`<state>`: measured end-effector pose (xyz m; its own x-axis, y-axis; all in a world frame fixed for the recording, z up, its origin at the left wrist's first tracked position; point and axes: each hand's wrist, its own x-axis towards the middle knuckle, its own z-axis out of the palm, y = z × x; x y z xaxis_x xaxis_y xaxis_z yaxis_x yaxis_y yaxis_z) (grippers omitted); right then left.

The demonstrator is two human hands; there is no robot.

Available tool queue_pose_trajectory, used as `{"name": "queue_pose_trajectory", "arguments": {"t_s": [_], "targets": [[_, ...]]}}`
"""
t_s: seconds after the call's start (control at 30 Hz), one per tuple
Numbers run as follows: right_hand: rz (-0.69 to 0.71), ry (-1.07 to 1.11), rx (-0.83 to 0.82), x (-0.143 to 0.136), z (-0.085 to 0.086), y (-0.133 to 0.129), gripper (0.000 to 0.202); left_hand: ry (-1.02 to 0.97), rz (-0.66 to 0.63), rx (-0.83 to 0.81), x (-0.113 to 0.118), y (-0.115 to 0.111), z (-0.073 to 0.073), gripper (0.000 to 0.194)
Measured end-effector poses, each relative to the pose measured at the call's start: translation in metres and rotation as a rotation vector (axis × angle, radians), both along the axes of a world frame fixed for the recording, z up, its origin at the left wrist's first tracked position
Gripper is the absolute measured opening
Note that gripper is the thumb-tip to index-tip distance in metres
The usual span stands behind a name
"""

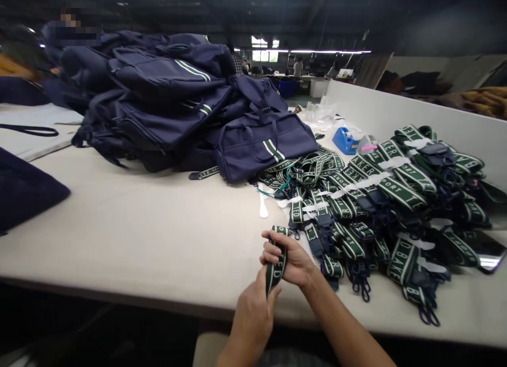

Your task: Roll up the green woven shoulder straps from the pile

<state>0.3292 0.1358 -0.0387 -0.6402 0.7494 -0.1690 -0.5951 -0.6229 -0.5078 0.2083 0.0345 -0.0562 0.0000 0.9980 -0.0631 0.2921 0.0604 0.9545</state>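
Both of my hands are closed on one green strap [278,267] with white lettering and pale edge stripes, just above the table's front edge. My left hand [253,309] pinches its lower end between thumb and fingers. Higher up, my right hand [293,259] wraps its fingers round the folded part of the strap. To the right lies a large heap of similar straps [404,193], several bound with white paper bands, dark clips showing at their ends. A white paper strip [263,202] rests on the table just beyond my hands.
Navy bags [158,108] with green and white stripes are piled at the back left of the cream table [138,235]. A blue tape dispenser [345,141] stands before a white partition [415,108]. A dark phone-like object [491,253] lies far right. A person stands behind the pile.
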Motion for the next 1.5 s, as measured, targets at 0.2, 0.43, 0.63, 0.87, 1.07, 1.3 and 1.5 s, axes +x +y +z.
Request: {"name": "queue_pose_trajectory", "arguments": {"t_s": [0.2, 0.43, 0.63, 0.87, 1.07, 1.3, 1.5], "targets": [[-0.001, -0.007, -0.046, -0.023, -0.001, 0.007, 0.033, -0.103, 0.204, -0.053, -0.002, -0.002, -0.002, 0.048], [-0.084, -0.962, 0.826, -0.012, -0.001, 0.068, 0.049, -0.323, 0.281, -0.17, -0.063, 0.028, 0.023, 0.049], [-0.122, -2.113, 0.984, 0.005, -0.003, 0.128, 0.035, -0.473, 0.396, -0.155, -0.112, 0.076, 0.005, 0.052], [-0.051, -2.135, 1.112, 0.015, -0.01, 0.158, 0.028, -0.706, 0.361, -0.079, -0.119, 0.081, -0.01, 0.041], [-0.18, -1.727, 1.19, -0.001, -0.006, 0.119, 0.026, -0.728, 0.356, -0.083, -0.129, 0.084, -0.018, 0.045], [-0.232, -0.538, 0.403, -0.019, 0.006, 0.061, 0.03, -0.695, 0.245, -0.07, -0.113, 0.058, -0.004, 0.042], [-0.175, -0.377, 0.341, -0.02, 0.007, 0.026, 0.049, -0.698, 0.101, 0.041, -0.072, 0.015, 0.021, 0.03]]}}
